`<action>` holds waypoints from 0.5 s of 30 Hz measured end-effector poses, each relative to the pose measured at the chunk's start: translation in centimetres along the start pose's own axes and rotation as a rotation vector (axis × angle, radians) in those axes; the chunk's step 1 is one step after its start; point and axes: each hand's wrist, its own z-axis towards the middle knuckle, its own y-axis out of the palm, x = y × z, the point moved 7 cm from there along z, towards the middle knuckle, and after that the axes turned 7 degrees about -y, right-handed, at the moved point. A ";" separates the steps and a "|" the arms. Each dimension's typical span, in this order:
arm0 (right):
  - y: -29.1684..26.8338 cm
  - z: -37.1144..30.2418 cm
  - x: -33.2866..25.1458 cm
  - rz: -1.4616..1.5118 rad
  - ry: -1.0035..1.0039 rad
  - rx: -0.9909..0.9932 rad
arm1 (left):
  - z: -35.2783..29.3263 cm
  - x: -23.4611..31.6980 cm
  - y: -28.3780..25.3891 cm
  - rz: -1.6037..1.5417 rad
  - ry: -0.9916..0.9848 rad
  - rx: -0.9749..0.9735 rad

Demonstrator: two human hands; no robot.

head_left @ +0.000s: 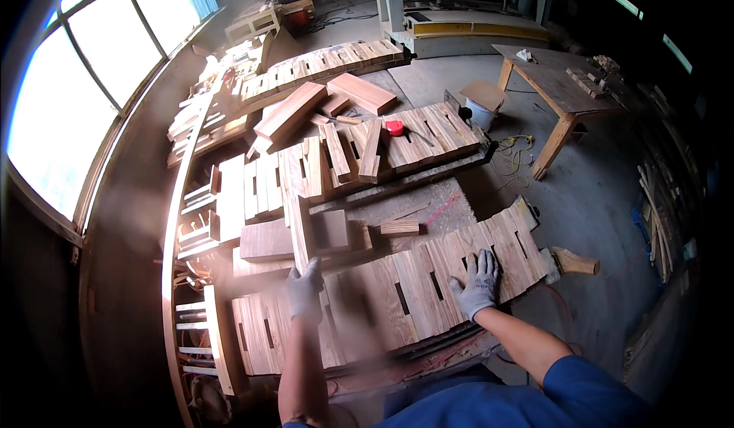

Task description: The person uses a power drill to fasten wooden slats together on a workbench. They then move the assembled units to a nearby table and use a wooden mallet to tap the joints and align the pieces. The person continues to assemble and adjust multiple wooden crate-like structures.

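Note:
My left hand (306,292), in a pale work glove, is closed around the near end of a narrow wooden board (300,233). The board points away from me above the nearest row of slotted wooden pieces (386,294). My right hand (478,281), gloved as well, lies with fingers spread on the right part of that row, beside a dark slot. Just past the board are brownish wood blocks (266,241). A short wood block (400,228) lies between the nearest row and the middle one.
Loose pieces and a red tape measure (394,127) rest on the middle row (420,139). Thick planks (290,114) lie behind it. A wooden mallet-like handle (575,262) sticks out at right. Beyond stand a white bucket (482,110) and a wooden table (562,84).

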 end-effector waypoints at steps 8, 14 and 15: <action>-1.0 0.0 0.3 -0.016 0.008 -0.014 | -14.1 -5.5 7.8 0.833 0.440 -0.003; -0.8 0.0 0.7 0.035 -0.029 -0.002 | -19.9 -10.4 10.3 0.998 0.854 -0.004; -0.2 -0.2 1.1 0.057 -0.053 0.050 | -20.5 -10.9 10.6 1.046 0.862 0.017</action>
